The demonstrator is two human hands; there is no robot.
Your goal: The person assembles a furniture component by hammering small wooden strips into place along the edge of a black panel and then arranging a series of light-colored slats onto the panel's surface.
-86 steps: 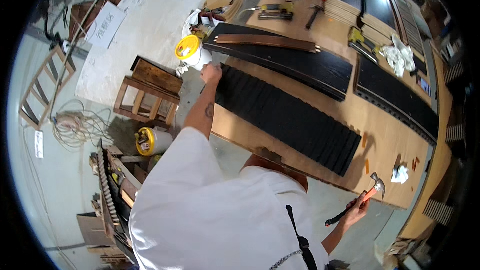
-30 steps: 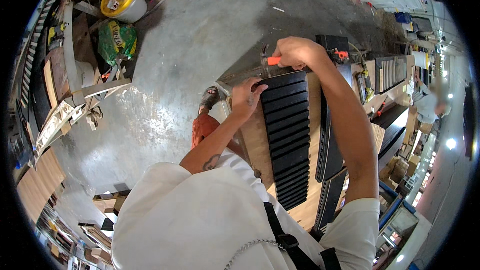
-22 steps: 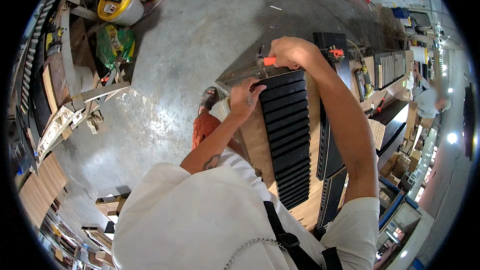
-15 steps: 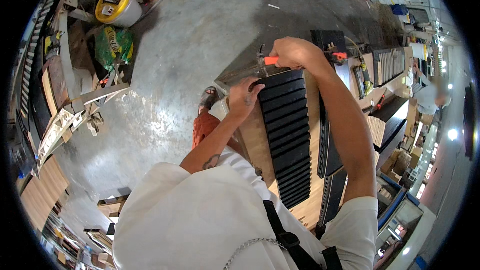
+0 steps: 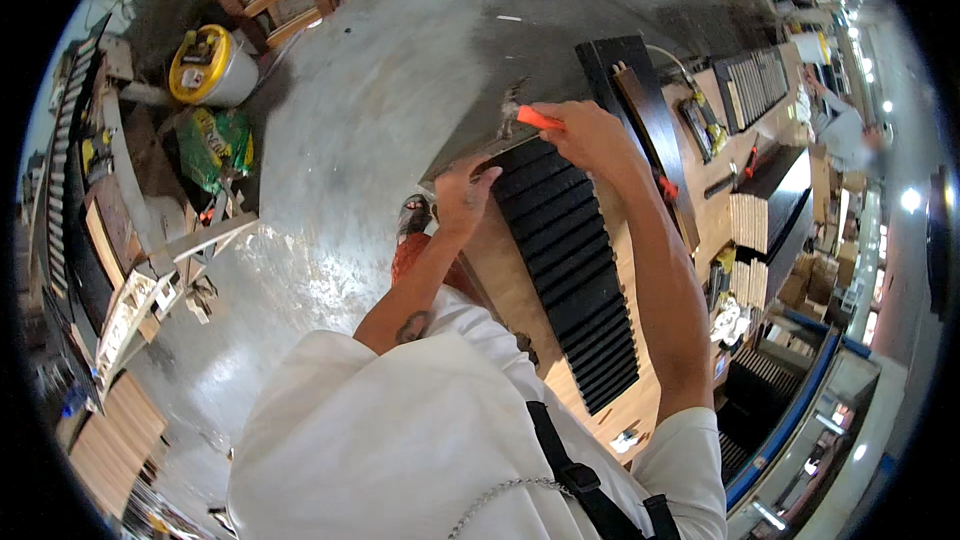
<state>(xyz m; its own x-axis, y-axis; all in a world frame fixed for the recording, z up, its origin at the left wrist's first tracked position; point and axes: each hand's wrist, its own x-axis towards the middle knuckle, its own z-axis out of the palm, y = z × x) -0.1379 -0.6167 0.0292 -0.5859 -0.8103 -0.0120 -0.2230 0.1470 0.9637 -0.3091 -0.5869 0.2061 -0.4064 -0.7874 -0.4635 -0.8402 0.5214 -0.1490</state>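
A black slatted panel (image 5: 570, 270) with rows of ridges lies on the wooden workbench (image 5: 500, 270) before me. My right hand (image 5: 590, 135) grips a hammer by its orange handle (image 5: 540, 119); the metal head, smeared by motion, is raised over the panel's far end. My left hand (image 5: 466, 198) is closed at the panel's far left corner, thumb beside the end slat. Whatever its fingers pinch there is hidden.
Right of the panel lie a dark board (image 5: 655, 130), a nail gun (image 5: 700, 125) and another slatted panel (image 5: 752, 90). Light wood strips (image 5: 748, 223) are stacked nearby. A yellow-rimmed bucket (image 5: 212, 70) and a green bag (image 5: 212, 148) stand left on the floor. Someone (image 5: 845, 130) is far right.
The hammer head has lifted away from the panel's end and blurred. My view has shifted, so the panel looks more slanted and more of the bench's right side shows.
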